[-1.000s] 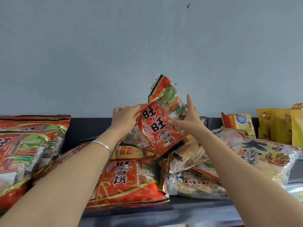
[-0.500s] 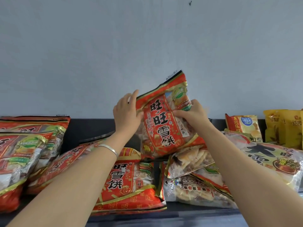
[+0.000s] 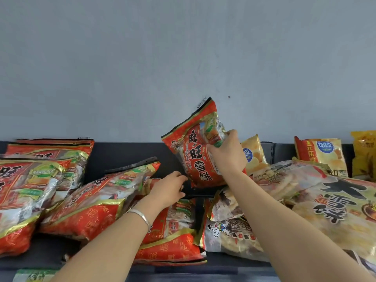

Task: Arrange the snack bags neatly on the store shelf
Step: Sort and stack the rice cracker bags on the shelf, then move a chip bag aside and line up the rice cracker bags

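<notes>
My right grip (image 3: 227, 153) is closed round the right edge of a red snack bag (image 3: 193, 155), fingers curled over its front, holding it upright and tilted left before the grey wall, above the dark shelf (image 3: 234, 262) and just beside a small yellow bag (image 3: 254, 157). My left grip (image 3: 168, 188), a silver bangle (image 3: 142, 216) on its wrist, lies lower, over the top of a flat red bag (image 3: 173, 237) between a leaning red bag (image 3: 97, 200) and the pale bags (image 3: 335, 210) on the right. Its fingers curl away from me, so I cannot tell whether it has hold of anything.
</notes>
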`<state>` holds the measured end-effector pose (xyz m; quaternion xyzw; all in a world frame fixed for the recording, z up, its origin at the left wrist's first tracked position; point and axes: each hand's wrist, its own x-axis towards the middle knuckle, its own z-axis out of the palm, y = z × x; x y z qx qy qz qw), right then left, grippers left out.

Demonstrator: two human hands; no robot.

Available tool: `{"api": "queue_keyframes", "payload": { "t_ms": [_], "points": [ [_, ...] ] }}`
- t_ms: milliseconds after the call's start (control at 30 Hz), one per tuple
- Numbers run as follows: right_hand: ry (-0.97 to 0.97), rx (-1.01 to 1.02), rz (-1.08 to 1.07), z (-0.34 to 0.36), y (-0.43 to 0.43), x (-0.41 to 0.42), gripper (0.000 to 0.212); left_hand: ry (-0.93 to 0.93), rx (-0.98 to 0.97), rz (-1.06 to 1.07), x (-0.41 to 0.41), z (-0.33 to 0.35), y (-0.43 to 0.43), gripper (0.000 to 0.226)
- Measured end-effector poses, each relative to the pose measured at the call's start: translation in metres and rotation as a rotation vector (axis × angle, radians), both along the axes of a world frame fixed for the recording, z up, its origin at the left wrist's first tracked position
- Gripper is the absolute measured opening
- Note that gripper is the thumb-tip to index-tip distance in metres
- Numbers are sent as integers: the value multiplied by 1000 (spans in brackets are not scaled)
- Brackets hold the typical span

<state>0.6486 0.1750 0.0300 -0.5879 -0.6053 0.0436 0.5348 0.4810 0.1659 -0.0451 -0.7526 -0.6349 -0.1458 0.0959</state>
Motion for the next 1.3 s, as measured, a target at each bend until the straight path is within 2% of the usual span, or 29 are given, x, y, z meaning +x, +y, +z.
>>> {"api": "queue_keyframes", "payload": {
  "t_ms": [167,300,433,567,767,933,1067,1167,1300],
  "points": [
    [-1,-33,15,-4,13,3,46,109,-127,116,-13,-4,15,64],
    [-14,-46,25,-5,20,3,45,228,-55,188,-14,-5,22,55],
    [6,-81,11,-3,24,5,46,264,-26,295,-18,-6,30,47],
    [35,-94,17,1,26,4,48,285,43,254,-15,-2,33,45],
    [145,-36,-26,26,17,23,49,-25,330,76,4,27,21,52],
    [252,118,-55,52,-3,52,50,-616,457,-31,25,51,8,40],
    [374,160,-88,54,-16,66,51,-869,568,-58,40,71,3,36],
    [396,142,-107,50,-20,75,47,-1112,625,-93,41,85,-2,37],
    [394,103,-76,44,-20,73,47,-1185,675,-94,38,98,-10,38]
  ]
}}
